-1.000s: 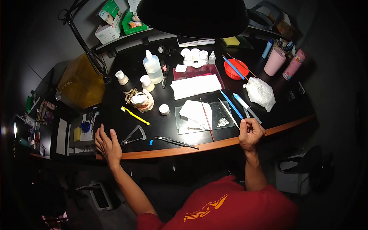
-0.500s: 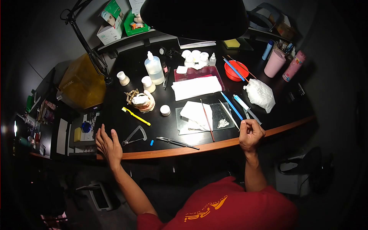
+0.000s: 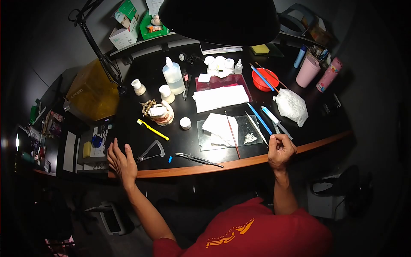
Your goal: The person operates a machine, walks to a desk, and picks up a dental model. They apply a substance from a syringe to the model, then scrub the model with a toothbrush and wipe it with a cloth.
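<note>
My left hand (image 3: pixel 123 162) lies at the table's front left edge with its fingers spread, holding nothing. A caliper-like metal gauge (image 3: pixel 152 152) is nearest to it, with a small blue piece (image 3: pixel 170 159) and tweezers (image 3: pixel 199 160) further right. At the front right edge, my right hand (image 3: pixel 281 150) has its fingers curled and thumb against the index finger; whether anything is pinched there is hidden. Just beside those fingertips are a white pointed tool (image 3: pixel 257 127), a blue-handled brush (image 3: pixel 259 118) and a syringe (image 3: pixel 270 115). A thin brown brush (image 3: pixel 232 135) lies across a glass slab (image 3: pixel 204 141).
A dental model (image 3: pixel 160 114) on a brass-coloured frame stands left of centre, near a yellow toothbrush (image 3: pixel 153 129) and a small white jar (image 3: pixel 185 123). Behind are a clear bottle (image 3: pixel 173 77), folded white tissue (image 3: pixel 222 98) and a red bowl (image 3: pixel 260 83). A black lamp (image 3: pixel 218 21) hangs overhead.
</note>
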A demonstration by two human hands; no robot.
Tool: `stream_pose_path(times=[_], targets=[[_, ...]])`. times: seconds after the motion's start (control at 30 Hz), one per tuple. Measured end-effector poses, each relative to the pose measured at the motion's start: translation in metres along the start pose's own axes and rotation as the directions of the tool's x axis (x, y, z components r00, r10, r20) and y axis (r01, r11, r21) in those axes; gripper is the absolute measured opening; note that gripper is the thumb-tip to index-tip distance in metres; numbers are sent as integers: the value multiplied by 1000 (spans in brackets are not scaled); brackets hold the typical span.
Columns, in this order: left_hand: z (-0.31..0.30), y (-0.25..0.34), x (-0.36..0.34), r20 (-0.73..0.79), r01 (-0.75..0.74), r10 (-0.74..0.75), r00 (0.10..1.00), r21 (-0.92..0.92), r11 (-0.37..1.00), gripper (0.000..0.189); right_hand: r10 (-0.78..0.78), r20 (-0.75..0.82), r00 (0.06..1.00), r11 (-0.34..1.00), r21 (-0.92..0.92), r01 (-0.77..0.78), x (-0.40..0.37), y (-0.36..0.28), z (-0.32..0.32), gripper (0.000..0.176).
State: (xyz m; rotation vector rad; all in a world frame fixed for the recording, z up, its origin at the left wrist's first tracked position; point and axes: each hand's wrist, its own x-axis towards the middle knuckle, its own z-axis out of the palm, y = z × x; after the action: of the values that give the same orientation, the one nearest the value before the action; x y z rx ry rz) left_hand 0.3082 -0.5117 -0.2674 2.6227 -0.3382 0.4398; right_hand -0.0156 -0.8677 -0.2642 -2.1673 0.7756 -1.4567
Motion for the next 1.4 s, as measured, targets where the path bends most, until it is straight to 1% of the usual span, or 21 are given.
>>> stream_pose_path(times=[0.5, 0.73, 0.83, 1.1, 1.4], targets=[[-1, 1, 0, -6, -16, 16, 1000, 11, 1000, 63, 0, 0, 1000, 1000, -2, 0, 0, -2, 0, 8], [-2, 2, -1, -2, 2, -2, 1000, 22, 1000, 63, 28, 2, 1000, 1000, 11, -28, -1, 0, 1, 8], [-3, 4, -1, 0, 2, -2, 1000, 24, 1000, 63, 10, 5, 1000, 1000, 1, -10, 0, -1, 1, 8], [-1, 1, -1, 16, 14, -14, 1000, 13, 1000, 65, 18, 6, 1000, 1000, 11, -18, 0, -1, 2, 9], [-1, 2, -1, -5, -7, 8, 1000, 4, 1000, 63, 17, 10, 1000, 1000, 15, -17, 1, -4, 2, 10]])
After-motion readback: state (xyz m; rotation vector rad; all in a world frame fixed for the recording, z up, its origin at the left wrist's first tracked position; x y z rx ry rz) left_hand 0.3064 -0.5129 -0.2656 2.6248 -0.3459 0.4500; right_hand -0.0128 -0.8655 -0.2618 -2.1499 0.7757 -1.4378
